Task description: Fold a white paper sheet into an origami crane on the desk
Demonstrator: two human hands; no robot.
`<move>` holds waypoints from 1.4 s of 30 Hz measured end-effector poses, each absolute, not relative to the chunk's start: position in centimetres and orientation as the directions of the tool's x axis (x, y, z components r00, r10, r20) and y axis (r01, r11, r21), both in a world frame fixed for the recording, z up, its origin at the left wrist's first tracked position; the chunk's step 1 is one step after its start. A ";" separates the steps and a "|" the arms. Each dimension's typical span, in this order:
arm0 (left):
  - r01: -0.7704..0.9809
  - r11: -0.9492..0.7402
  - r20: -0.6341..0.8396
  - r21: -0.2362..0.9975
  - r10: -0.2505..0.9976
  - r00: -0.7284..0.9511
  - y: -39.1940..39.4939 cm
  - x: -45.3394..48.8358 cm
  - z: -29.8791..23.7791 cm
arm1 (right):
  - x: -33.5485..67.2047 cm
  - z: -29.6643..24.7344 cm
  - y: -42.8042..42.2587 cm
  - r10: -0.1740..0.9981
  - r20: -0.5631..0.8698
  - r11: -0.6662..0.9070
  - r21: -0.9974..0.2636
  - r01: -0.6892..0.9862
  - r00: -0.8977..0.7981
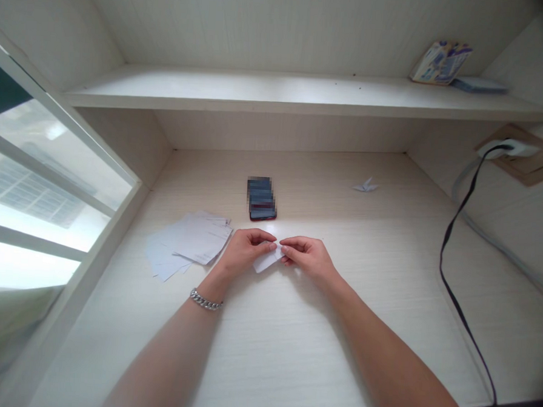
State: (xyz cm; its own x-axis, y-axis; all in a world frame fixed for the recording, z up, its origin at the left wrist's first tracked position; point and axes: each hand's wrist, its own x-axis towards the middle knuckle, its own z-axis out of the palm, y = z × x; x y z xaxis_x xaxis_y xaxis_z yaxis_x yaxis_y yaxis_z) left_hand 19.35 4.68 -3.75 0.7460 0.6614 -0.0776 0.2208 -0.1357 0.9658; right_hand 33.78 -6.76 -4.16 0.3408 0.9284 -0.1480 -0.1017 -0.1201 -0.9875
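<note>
Between my two hands is a small folded piece of white paper (266,261), held just above the desk's middle. My left hand (247,248), with a silver chain bracelet (206,301) at its wrist, pinches the paper's left upper edge between thumb and fingers. On the other side, my right hand (309,255) pinches the right end, its fingers bent and partly hiding the paper. Left of my hands lies a spread pile of white paper sheets (201,239). A dark smartphone (262,198) rests just beyond my fingers.
A small folded paper bird (366,185) sits toward the back right. A black cable (446,249) hangs from the wall socket (524,153) across the desk's right side. Above runs a shelf (259,90) bearing a small printed carton (440,62). A barred window (45,173) is at left.
</note>
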 end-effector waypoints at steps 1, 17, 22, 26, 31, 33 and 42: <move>0.219 -0.134 -0.077 0.966 0.661 0.747 4.7 19.3 -3.8 | 33.8 -4.2 -6.7 0.925 -0.157 -0.123 -0.985 -0.119 0.345; 0.261 -0.167 -0.084 0.951 0.672 0.736 4.2 19.7 -2.9 | 33.7 -4.1 -7.0 0.871 -0.099 -0.065 -0.994 -0.086 0.481; 0.242 -0.130 -0.098 0.961 0.662 0.743 4.3 19.8 -3.1 | 33.6 -4.1 -7.0 0.852 -0.077 -0.047 -0.996 -0.071 0.518; 0.261 -0.135 -0.109 0.956 0.662 0.742 4.3 19.8 -3.0 | 33.7 -4.1 -7.0 0.860 -0.109 -0.062 -0.992 -0.110 0.499; 0.269 -0.129 -0.117 0.954 0.670 0.733 4.5 19.8 -3.3 | 34.0 -4.1 -7.1 0.876 -0.123 -0.072 -0.989 -0.127 0.467; 0.271 -0.115 -0.125 0.956 0.675 0.727 4.6 19.8 -3.4 | 34.2 -4.0 -7.1 0.895 -0.130 -0.073 -0.986 -0.147 0.427; 0.294 -0.099 -0.146 0.951 0.694 0.705 4.7 19.7 -3.5 | 34.7 -4.4 -6.9 0.892 -0.118 -0.008 -0.970 -0.245 0.436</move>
State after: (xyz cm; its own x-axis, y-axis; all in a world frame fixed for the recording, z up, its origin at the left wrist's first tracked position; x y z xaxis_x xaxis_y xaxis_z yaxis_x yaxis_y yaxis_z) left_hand 19.74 4.69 -3.53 0.7046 0.6945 -0.1460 0.2941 -0.0985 0.9507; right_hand 34.69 -6.94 -4.40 0.4359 0.8923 -0.1177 -0.2450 -0.0082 -0.9695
